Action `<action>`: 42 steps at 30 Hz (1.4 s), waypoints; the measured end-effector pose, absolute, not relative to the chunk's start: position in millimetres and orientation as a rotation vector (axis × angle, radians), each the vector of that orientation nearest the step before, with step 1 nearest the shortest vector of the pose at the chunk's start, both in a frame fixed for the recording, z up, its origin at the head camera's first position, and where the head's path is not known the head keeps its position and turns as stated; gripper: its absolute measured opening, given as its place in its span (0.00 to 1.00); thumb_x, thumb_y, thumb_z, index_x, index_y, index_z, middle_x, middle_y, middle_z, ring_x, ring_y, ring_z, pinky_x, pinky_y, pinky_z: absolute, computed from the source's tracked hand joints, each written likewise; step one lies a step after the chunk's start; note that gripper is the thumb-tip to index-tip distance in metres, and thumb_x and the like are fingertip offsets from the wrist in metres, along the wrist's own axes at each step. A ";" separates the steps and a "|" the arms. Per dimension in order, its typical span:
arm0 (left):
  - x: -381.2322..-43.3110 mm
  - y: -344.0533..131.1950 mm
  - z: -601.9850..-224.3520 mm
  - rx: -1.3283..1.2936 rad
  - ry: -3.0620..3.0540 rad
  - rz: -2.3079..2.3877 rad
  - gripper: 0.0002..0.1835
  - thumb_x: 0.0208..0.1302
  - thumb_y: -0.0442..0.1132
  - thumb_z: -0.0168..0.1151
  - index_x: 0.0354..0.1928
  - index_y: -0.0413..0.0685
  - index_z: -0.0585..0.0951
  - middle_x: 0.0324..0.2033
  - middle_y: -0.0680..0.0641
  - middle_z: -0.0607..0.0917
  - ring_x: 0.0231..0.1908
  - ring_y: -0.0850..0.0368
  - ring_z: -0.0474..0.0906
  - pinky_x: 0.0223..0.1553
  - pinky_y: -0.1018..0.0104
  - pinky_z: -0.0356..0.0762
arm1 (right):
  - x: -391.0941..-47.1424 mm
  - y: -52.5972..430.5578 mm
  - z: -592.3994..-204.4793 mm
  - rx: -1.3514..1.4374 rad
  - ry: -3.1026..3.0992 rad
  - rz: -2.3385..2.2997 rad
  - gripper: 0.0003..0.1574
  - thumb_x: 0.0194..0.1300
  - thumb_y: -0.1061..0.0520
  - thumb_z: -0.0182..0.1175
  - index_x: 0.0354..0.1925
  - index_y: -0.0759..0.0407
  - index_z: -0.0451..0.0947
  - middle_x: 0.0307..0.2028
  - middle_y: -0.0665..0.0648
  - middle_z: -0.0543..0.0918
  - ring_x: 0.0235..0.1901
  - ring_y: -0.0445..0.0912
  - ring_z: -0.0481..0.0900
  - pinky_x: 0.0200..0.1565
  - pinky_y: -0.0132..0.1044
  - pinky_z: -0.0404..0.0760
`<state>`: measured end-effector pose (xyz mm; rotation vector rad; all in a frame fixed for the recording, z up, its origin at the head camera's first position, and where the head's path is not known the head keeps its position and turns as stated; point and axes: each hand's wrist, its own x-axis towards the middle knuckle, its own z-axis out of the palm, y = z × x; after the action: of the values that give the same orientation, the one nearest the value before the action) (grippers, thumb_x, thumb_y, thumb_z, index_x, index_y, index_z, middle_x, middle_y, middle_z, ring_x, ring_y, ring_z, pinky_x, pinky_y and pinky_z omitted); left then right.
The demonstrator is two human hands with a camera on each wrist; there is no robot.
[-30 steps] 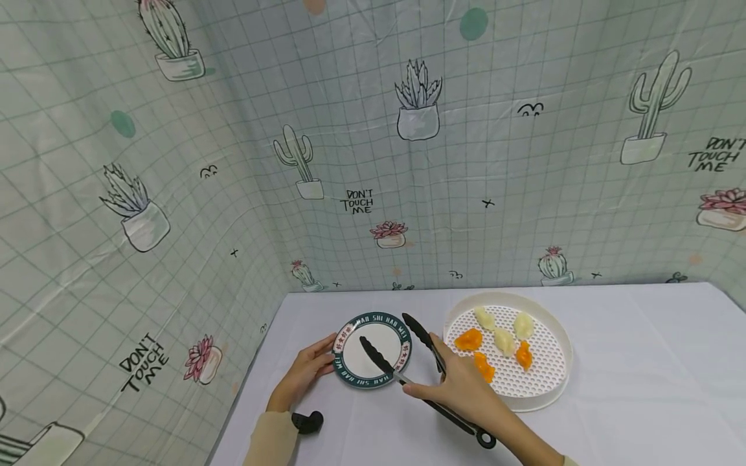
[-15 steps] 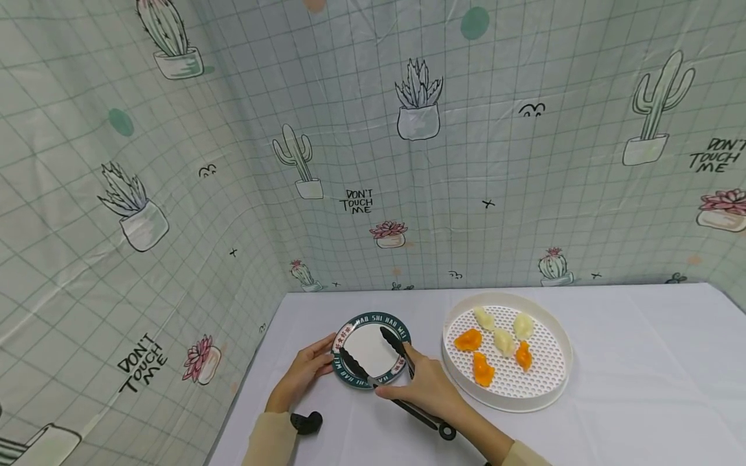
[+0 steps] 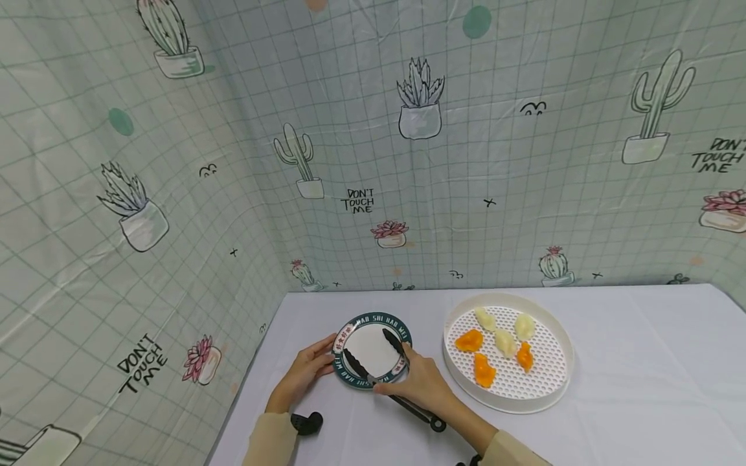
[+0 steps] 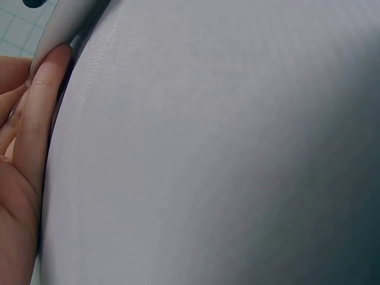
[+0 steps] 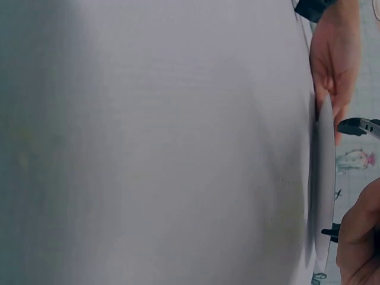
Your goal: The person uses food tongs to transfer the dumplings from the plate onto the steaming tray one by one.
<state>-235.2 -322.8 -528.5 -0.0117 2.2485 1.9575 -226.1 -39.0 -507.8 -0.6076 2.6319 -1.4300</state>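
My left hand (image 3: pixel 302 374) holds the left rim of a round plate (image 3: pixel 373 343), white with a dark green lettered border. In the left wrist view its fingers (image 4: pixel 40 107) grip the plate's edge (image 4: pixel 70 27), which sits slightly off the cloth. Black-tipped tongs (image 3: pixel 412 408) are in my right hand (image 3: pixel 428 387), thumb on one arm and fingers on the other. Their tips stand spread above the plate with nothing between them. From the right wrist view, one tong tip (image 5: pixel 351 126) shows above the plate's surface (image 5: pixel 323 178).
Right of the plate stands a round white perforated tray (image 3: pixel 542 388). On it lie several pieces, some orange (image 3: pixel 469 340), some pale yellow (image 3: pixel 524 327). White cloth covers the table (image 3: pixel 635 362). A cactus-print curtain (image 3: pixel 466 181) hangs behind and at the left.
My right hand has brought the spread tongs leftward from beside the tray to over the plate, and slowed there. The left hand and plate have stayed in place.
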 end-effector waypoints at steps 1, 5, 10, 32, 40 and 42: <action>-235.7 -322.9 -528.6 0.000 2.243 1.960 0.30 0.72 0.27 0.51 0.74 0.34 0.60 0.71 0.30 0.61 0.54 0.55 0.78 0.50 0.68 0.81 | -227.1 -39.3 -509.1 -0.610 2.637 -1.430 0.70 0.43 0.34 0.78 0.70 0.75 0.61 0.56 0.78 0.77 0.52 0.64 0.80 0.52 0.59 0.80; -236.9 -323.0 -529.3 0.016 2.257 1.953 0.30 0.71 0.27 0.52 0.74 0.33 0.61 0.71 0.30 0.62 0.53 0.57 0.79 0.50 0.68 0.81 | -229.6 -40.7 -512.1 -0.614 2.661 -1.427 0.69 0.43 0.35 0.78 0.70 0.74 0.62 0.54 0.77 0.79 0.50 0.64 0.80 0.50 0.59 0.82; -238.2 -322.4 -529.6 0.014 2.280 1.944 0.29 0.72 0.29 0.53 0.73 0.34 0.62 0.70 0.29 0.63 0.52 0.58 0.79 0.49 0.68 0.82 | -227.9 -43.5 -512.6 -0.530 2.651 -1.398 0.73 0.44 0.35 0.78 0.71 0.76 0.58 0.53 0.80 0.77 0.49 0.64 0.80 0.48 0.58 0.83; -238.7 -321.4 -528.6 -0.045 2.266 1.938 0.30 0.72 0.29 0.52 0.74 0.34 0.61 0.71 0.31 0.62 0.52 0.58 0.79 0.47 0.70 0.82 | -216.9 -58.1 -501.4 -0.450 2.889 -0.767 0.75 0.46 0.26 0.71 0.71 0.76 0.57 0.34 0.72 0.83 0.23 0.54 0.78 0.24 0.47 0.80; -237.2 -321.1 -529.7 -0.064 2.287 1.924 0.29 0.72 0.29 0.52 0.74 0.35 0.62 0.71 0.31 0.63 0.53 0.58 0.78 0.48 0.70 0.82 | -210.6 -61.1 -499.4 -0.415 2.902 -0.647 0.77 0.47 0.23 0.69 0.74 0.73 0.53 0.16 0.61 0.75 0.16 0.48 0.72 0.19 0.40 0.74; -236.0 -321.3 -529.5 -0.076 2.287 1.928 0.29 0.72 0.29 0.52 0.74 0.35 0.62 0.70 0.31 0.63 0.52 0.58 0.79 0.48 0.70 0.82 | -209.0 -62.1 -499.9 -0.404 2.886 -0.678 0.78 0.46 0.24 0.70 0.74 0.74 0.51 0.17 0.61 0.75 0.17 0.48 0.72 0.19 0.40 0.75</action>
<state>-236.0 -321.3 -529.5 -0.0760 2.2870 1.9282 -209.0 -62.1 -499.9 -0.4045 2.8863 -0.6778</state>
